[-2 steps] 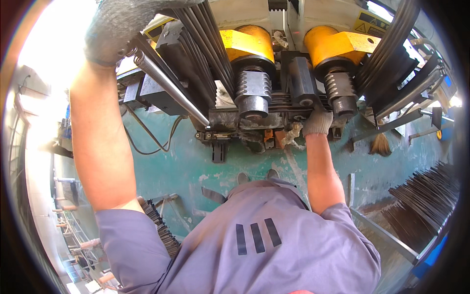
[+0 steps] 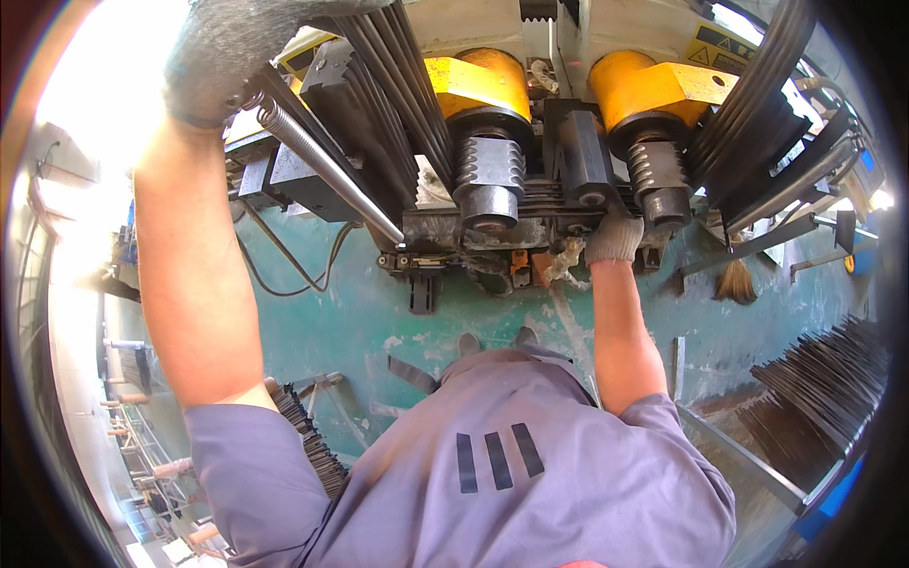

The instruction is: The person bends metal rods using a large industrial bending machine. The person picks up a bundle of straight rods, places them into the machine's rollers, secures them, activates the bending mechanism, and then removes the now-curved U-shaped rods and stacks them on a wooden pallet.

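My left hand [image 2: 237,62], in a grey knitted glove, is raised at the upper left. Its fingers curl over the top of a bundle of long dark metal bars [image 2: 398,85], partly cut off by the picture's edge. A coil spring [image 2: 327,170] slants down beside that wrist. My right hand [image 2: 615,237], also gloved, reaches in at the machine's front below a dark block [image 2: 585,156]; its fingers are hidden there. Left of it are a ridged metal roller [image 2: 490,170] and a pale, lumpy rag-like piece [image 2: 566,263]. A second ridged roller [image 2: 658,175] stands just right of it.
Two yellow machine arms [image 2: 483,85] sit above the rollers. More dark bars [image 2: 753,85] lean at the right. A broom head [image 2: 736,282] rests by the machine. Piled thin rods [image 2: 824,388] lie at the far right, with a metal rail [image 2: 743,454] nearby. A cable [image 2: 294,284] loops at left.
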`<state>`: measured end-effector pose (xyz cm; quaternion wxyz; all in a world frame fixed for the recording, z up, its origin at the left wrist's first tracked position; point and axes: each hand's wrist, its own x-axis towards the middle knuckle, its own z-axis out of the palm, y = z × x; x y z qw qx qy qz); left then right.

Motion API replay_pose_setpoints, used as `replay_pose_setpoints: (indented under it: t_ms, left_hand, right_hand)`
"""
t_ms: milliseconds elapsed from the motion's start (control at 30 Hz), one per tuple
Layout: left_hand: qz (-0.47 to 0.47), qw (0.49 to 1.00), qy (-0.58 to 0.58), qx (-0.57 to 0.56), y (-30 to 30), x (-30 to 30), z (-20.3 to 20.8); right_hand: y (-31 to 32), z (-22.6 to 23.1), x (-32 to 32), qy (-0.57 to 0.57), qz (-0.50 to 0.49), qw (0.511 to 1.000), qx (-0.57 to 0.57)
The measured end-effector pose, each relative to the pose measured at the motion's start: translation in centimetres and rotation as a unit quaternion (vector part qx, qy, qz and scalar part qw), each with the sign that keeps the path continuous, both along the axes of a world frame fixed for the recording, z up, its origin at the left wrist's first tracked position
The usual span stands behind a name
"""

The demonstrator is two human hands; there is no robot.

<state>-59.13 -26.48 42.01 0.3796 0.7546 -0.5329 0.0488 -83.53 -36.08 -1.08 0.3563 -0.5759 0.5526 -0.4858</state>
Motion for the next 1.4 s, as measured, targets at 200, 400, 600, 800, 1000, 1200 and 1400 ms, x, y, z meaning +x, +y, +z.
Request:
replay_pose_setpoints:
  t_ms: [200, 400, 600, 800, 1000, 1200, 1400]
  left_hand:
    - [0.011, 1.000, -0.012, 0.000, -0.4, 0.1, -0.4]
    - [0.026, 0.999, -0.019, 0.005, -0.2, 0.0, -0.6]
    - [0.029, 0.999, -0.026, 0.002, -0.4, 0.1, -0.6]
    - [0.020, 0.999, -0.037, 0.000, -0.2, 0.5, -1.3]
    - [-0.024, 0.998, -0.062, -0.008, -1.2, 1.3, -2.2]
    - [-0.034, 0.988, -0.132, -0.071, 5.4, 4.2, -4.0]
    - [-0.080, 0.947, -0.170, -0.262, 22.4, 6.2, -7.8]
  right_hand:
    - [-0.7, -0.6, 0.0, -0.182, 0.026, 0.982, 0.031]
    - [-0.1, 0.2, 0.0, -0.243, 0.006, 0.966, 0.092]
    - [0.3, 2.0, 0.3, -0.352, -0.025, 0.920, 0.170]
    - [0.2, 2.9, 1.3, -0.384, -0.027, 0.917, 0.103]
    - [-0.5, -2.2, -2.6, 0.183, -0.007, 0.980, -0.073]
    - [7.7, 3.2, -3.9, 0.025, -0.045, 0.995, -0.083]
    - [11.1, 6.0, -6.5, 0.265, -0.061, 0.922, -0.276]
